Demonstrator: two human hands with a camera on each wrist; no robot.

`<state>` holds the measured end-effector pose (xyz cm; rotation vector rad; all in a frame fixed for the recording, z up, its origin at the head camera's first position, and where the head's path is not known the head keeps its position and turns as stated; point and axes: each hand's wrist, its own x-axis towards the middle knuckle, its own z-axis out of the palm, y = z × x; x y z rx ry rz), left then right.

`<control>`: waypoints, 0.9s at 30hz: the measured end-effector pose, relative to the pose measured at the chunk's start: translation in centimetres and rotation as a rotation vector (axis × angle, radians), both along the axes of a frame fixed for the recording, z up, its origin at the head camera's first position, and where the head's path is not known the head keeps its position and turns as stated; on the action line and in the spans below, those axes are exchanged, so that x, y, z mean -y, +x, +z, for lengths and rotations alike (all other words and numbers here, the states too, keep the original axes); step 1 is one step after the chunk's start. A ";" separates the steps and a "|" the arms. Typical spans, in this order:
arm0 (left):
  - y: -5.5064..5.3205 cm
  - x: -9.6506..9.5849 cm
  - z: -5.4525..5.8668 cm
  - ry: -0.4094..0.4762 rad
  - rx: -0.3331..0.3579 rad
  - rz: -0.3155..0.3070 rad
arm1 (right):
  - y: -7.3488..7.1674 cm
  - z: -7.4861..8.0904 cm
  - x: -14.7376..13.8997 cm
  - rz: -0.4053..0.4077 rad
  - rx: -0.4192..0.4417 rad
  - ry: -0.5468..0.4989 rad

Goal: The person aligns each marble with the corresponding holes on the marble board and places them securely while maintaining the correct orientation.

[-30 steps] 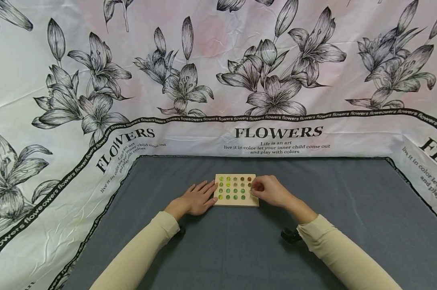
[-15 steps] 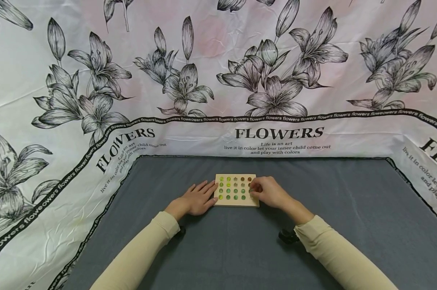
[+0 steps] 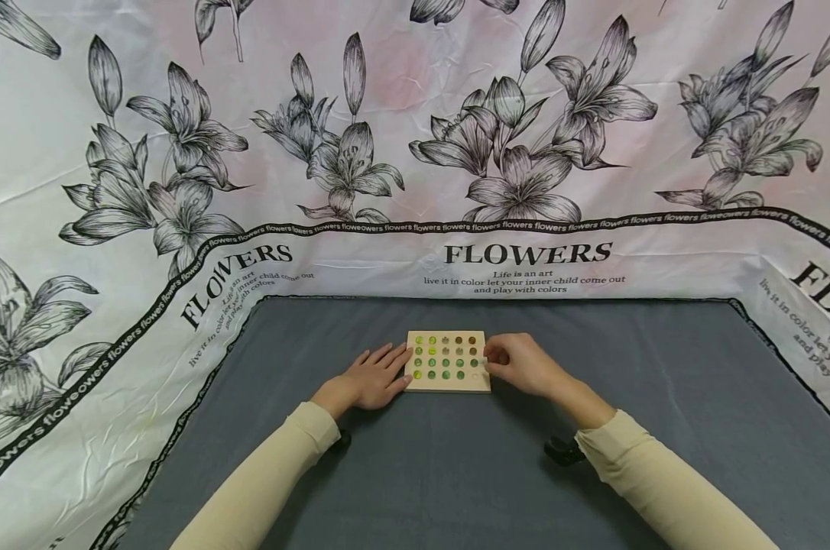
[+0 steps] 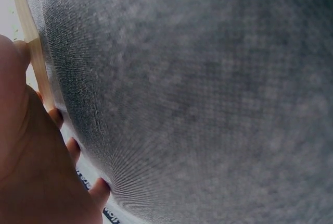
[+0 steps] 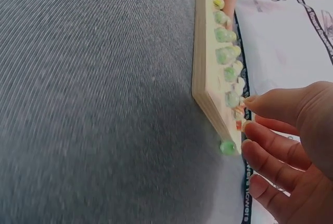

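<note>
A pale wooden board point(image 3: 449, 386) lies on the grey cloth, with rows of glass marbles point(image 3: 445, 363) in its hollows, yellow-green, green and brownish. The near right hollow point(image 3: 474, 375) holds no marble. My left hand point(image 3: 374, 378) rests flat at the board's left edge, fingers spread, fingertips on the wood. My right hand point(image 3: 521, 363) is at the right edge with fingers loosely bent. In the right wrist view a gap shows between thumb and fingers, and a green marble point(image 5: 228, 147) sits at the board's side near the fingertips; whether they touch, I cannot tell.
Grey cloth point(image 3: 429, 473) covers the tabletop around the board. A white flower-printed cloth point(image 3: 401, 168) with a black lettered band borders it at the back and sides. Dark wrist-worn devices point(image 3: 565, 451) hang under both forearms.
My right hand first shifts slightly left over the board's near right corner, then draws back to the right, uncovering the vacant corner hollow and the marbles beside it. My left hand stays put.
</note>
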<state>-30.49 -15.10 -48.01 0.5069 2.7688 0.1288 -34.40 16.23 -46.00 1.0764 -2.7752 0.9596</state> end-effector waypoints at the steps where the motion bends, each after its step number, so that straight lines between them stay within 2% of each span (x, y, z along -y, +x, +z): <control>1: -0.1 0.1 -0.1 -0.008 0.003 0.000 | 0.0 0.0 -0.1 -0.004 -0.002 0.003; 7: -0.3 0.3 -0.6 0.000 -0.003 0.002 | 0.2 -0.1 -1.1 -0.005 -0.025 0.008; 13: 0.1 0.2 -0.4 -0.004 -0.011 -0.003 | 0.1 -0.4 -2.2 -0.019 -0.039 0.014; 27: 0.0 0.3 -0.5 -0.019 -0.008 -0.003 | -0.9 -1.3 -2.7 -0.064 -0.005 0.060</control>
